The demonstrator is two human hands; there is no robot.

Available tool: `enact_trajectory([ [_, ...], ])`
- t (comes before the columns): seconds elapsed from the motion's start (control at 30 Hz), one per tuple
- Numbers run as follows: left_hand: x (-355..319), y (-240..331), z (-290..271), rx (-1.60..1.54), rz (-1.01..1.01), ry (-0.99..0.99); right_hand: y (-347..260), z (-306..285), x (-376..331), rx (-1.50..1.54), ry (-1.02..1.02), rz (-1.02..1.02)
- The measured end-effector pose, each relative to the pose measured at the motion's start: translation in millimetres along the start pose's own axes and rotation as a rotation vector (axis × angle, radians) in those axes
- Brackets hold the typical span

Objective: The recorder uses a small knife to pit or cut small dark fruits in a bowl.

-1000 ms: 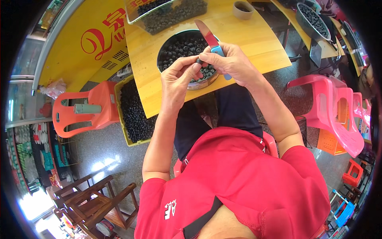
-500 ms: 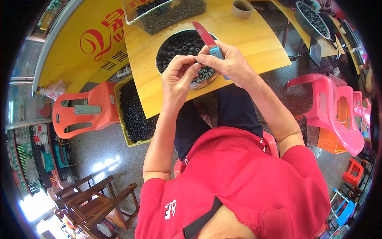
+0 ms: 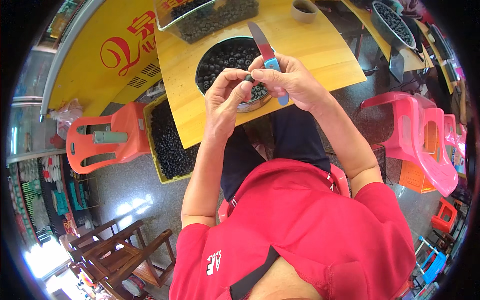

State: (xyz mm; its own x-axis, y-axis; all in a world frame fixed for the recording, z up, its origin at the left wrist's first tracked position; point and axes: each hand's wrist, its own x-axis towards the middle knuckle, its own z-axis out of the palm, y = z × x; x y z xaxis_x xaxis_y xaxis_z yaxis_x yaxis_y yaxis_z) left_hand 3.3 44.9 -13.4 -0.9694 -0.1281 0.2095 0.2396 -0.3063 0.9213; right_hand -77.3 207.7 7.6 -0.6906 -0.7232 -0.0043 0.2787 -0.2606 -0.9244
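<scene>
My left hand (image 3: 225, 97) is closed in a pinch around a small dark round berry-like piece (image 3: 249, 78), just above the near side of a round tin (image 3: 256, 103). The tin holds many similar dark round pieces (image 3: 231, 57), some greenish near my fingers. In my right hand (image 3: 295, 82) is a knife (image 3: 260, 40) with a light blue handle, its blade pointing up and away from me. The thumb of that hand touches the piece from the right. Part of the handle and of the tin is hidden behind my hands.
On the wooden table (image 3: 320, 55) stand a clear plastic box (image 3: 200, 22) of dark pieces and a tape roll (image 3: 304, 11). A yellow crate (image 3: 165, 175) of dark pieces sits beside an orange chair (image 3: 92, 150). Pink chairs (image 3: 422, 135) are at right.
The knife blade has tilted slightly and moved a little right, losing most of its red reflection. Both hands have shifted slightly, and the dark piece between my fingers shows more clearly.
</scene>
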Motion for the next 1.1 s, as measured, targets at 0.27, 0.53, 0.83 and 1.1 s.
enact_trajectory([
  [0.27,3.1,-1.5,0.3,-0.308,-0.093,0.047,4.9,5.9,0.0,-0.432,0.116,-0.347],
  [0.53,5.2,-2.3,4.2,-0.258,-0.057,0.045,3.4,12.4,-9.8,-1.176,0.247,-0.663],
  [0.83,2.3,-1.6,2.8,-0.164,-0.032,0.026,6.0,9.5,-6.5,-1.270,0.281,-0.680],
  [1.1,14.6,17.7,-8.9,-0.380,-0.126,0.072,3.8,-21.9,3.9,-1.173,0.395,-0.559],
])
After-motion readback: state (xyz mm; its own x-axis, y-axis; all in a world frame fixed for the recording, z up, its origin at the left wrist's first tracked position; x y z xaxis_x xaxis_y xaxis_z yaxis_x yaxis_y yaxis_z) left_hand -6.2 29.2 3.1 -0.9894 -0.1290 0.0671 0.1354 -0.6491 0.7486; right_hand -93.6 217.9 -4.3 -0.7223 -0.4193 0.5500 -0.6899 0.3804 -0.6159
